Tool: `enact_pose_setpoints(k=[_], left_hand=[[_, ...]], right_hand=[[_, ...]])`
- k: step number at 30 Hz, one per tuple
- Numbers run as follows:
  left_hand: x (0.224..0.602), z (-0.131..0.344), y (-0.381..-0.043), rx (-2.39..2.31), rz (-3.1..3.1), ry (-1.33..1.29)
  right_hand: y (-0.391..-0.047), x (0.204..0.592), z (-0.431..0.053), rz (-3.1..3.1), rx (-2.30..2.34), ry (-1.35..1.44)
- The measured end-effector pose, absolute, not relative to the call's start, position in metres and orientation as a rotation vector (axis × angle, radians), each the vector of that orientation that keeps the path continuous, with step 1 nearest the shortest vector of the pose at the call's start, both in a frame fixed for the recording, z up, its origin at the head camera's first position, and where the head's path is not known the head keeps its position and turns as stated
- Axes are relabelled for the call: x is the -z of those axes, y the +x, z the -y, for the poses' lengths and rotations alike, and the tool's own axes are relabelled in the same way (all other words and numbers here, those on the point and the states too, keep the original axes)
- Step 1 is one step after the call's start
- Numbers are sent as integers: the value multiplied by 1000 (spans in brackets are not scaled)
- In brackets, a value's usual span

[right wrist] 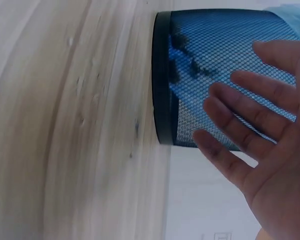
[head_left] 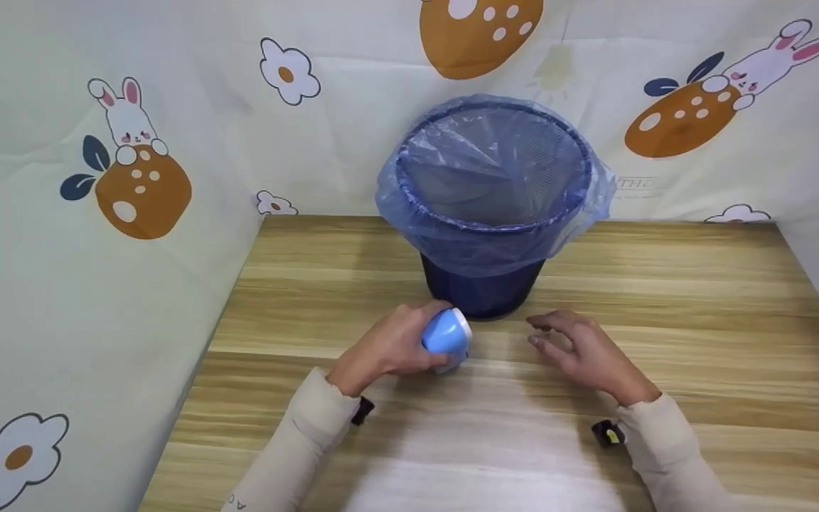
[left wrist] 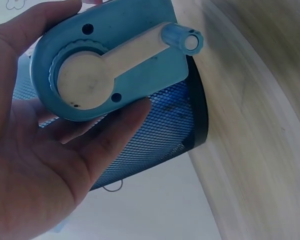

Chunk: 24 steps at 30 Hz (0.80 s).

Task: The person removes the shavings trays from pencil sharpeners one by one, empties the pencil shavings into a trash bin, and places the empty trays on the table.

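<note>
My left hand [head_left: 399, 345] grips a small blue and white hand-crank pencil sharpener [head_left: 443, 336] just in front of the bin, fingers and thumb around its sides. In the left wrist view, the sharpener's blue face [left wrist: 150, 20] carries a white crank arm [left wrist: 135, 52] with a blue knob [left wrist: 182, 39] at its end. To the right, my right hand [head_left: 591, 355] hovers over the table with nothing in it; the right wrist view shows its fingers [right wrist: 262, 117] loosely extended and spread, near the bin's side.
A dark blue mesh waste bin [head_left: 480, 288], lined with a translucent blue bag [head_left: 502, 256], stands upright at the back of the wood-grain table [head_left: 701, 306]. Behind and at the left hangs pale cloth [head_left: 352, 156] printed with rabbits, orange fruit and flowers.
</note>
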<state>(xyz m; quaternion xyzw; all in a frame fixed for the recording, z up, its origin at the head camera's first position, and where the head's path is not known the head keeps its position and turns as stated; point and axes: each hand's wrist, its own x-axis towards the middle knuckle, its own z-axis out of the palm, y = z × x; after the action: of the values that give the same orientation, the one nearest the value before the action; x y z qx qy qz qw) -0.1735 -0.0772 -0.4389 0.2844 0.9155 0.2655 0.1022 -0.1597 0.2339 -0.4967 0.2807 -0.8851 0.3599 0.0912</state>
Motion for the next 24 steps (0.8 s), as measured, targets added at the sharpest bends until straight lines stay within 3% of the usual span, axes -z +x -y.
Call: enact_pose_setpoints(k=[24], left_hand=[[428, 62, -172, -771, -2588, 1038]], right_hand=[[-155, 490, -201, 2744, -1257, 1066]])
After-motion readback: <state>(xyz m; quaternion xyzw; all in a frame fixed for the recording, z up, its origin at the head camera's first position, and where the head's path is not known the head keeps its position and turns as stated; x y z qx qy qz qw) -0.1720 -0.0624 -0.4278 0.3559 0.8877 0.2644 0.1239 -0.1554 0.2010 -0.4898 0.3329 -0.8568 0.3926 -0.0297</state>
